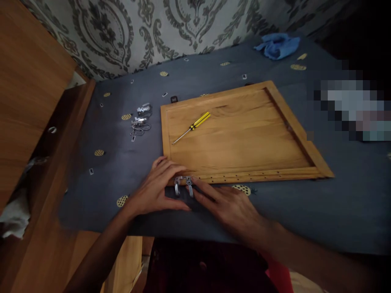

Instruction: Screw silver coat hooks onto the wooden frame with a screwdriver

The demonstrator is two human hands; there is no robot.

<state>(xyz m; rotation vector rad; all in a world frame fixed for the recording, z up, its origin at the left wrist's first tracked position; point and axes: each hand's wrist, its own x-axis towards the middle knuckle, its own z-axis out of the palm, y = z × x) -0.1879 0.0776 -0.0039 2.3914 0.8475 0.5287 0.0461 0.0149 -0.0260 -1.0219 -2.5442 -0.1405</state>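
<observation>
A wooden panel with a raised frame lies on a dark blue cloth-covered table. At its near left corner sits a small metal double hook against the frame's edge. My left hand rests on that corner, fingers together and touching the hook from the left. My right hand reaches in from the right, its fingertips pressing the hook's right side. A yellow-handled screwdriver lies loose on the panel. A row of small holes runs along the near frame rail.
Several metal hooks lie in a pile left of the panel. A blue rag sits at the far right. A wooden cabinet stands on the left, patterned wallpaper behind. A blurred patch covers the right side.
</observation>
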